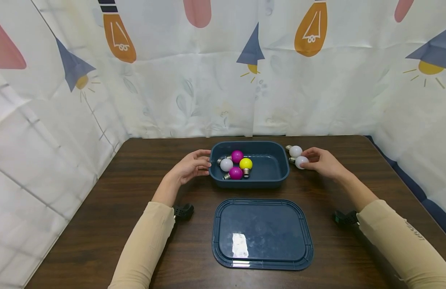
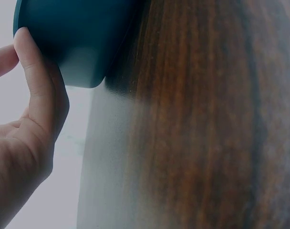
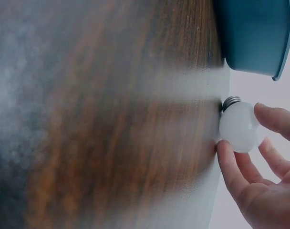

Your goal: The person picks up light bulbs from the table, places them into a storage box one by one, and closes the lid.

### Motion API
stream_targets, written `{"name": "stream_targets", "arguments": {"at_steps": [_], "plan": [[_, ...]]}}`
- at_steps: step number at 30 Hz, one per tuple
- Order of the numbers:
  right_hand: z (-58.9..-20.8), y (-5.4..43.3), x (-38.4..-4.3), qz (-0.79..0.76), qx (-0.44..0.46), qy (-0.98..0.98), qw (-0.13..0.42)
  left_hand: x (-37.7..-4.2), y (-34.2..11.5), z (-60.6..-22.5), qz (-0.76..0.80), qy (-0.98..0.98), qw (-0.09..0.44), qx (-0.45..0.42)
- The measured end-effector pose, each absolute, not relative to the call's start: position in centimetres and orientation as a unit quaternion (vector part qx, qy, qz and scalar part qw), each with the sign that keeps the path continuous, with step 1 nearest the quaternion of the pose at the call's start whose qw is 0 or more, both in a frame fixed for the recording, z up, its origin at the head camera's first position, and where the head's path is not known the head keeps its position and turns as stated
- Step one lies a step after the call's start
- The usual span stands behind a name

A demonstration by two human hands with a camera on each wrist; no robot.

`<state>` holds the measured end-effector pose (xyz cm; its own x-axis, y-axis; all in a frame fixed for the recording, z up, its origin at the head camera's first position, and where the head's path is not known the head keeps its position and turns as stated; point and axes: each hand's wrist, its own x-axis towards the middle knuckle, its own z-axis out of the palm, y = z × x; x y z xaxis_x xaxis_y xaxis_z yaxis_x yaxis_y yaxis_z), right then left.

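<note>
A dark blue open box [image 1: 269, 162] stands near the back of the table. Inside its left half lie two magenta bulbs, a white bulb [image 1: 226, 165] and a yellow bulb [image 1: 245, 163]. My left hand [image 1: 189, 166] touches the box's left side, its fingertips against the wall near the rim, as the left wrist view also shows. Right of the box, my right hand [image 1: 325, 162] pinches a round white light bulb [image 3: 239, 128] by its globe, thumb on one side and fingers on the other. Just behind it lies another white bulb [image 1: 295, 151], its base pointing left.
In front of the box lies a dark blue lid [image 1: 262, 233] with a raised rim, flat on the brown wooden table [image 1: 110, 216]. A patterned white curtain [image 1: 215, 92] hangs behind the table's back edge.
</note>
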<state>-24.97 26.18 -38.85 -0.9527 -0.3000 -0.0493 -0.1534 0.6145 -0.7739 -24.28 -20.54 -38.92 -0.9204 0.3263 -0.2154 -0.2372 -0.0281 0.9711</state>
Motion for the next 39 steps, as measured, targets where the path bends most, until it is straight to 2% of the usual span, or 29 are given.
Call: {"name": "stream_targets", "arguments": {"at_steps": [27,39], "plan": [[-36.6,26.5,-24.5,-0.443,-0.125,0.883,0.095,-24.3,-20.6,-38.9,0.720,0.663,0.202,0.031],[-35.6,26.2,-24.6,-0.443,-0.148,0.881,0.077,-24.3,-20.6,-38.9,0.720,0.663,0.203,0.030]]}}
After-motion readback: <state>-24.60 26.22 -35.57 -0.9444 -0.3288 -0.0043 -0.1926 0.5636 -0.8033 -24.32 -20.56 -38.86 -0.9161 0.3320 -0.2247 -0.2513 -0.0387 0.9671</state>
